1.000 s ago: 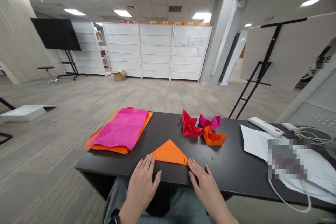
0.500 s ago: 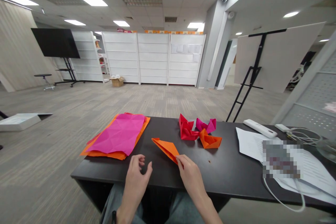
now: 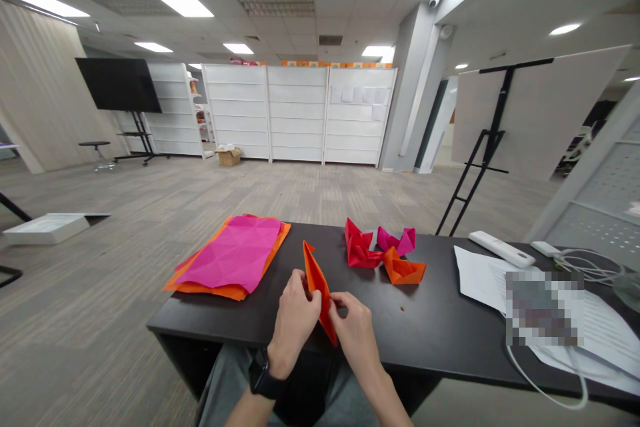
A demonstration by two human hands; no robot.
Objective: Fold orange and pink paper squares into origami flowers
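An orange folded paper triangle point(image 3: 317, 283) stands on edge above the near part of the black table point(image 3: 425, 327). My left hand point(image 3: 296, 320) pinches it from the left and my right hand point(image 3: 353, 330) grips it from the right, so both hold it off the tabletop. A black watch point(image 3: 260, 380) is on my left wrist. Three folded paper shapes lie just beyond: a red one point(image 3: 359, 248), a pink one point(image 3: 396, 240) and an orange one point(image 3: 403, 269).
A stack of pink and orange sheets point(image 3: 233, 256) lies at the table's left end. White papers point(image 3: 575, 320), a white remote point(image 3: 497, 249) and white cables point(image 3: 580, 260) are at the right. An easel board point(image 3: 530, 113) stands behind the table on the right.
The orange triangle lay flat under my fingertips, then my right hand lifted it by a corner. Now both hands hold it upright, closer to me.
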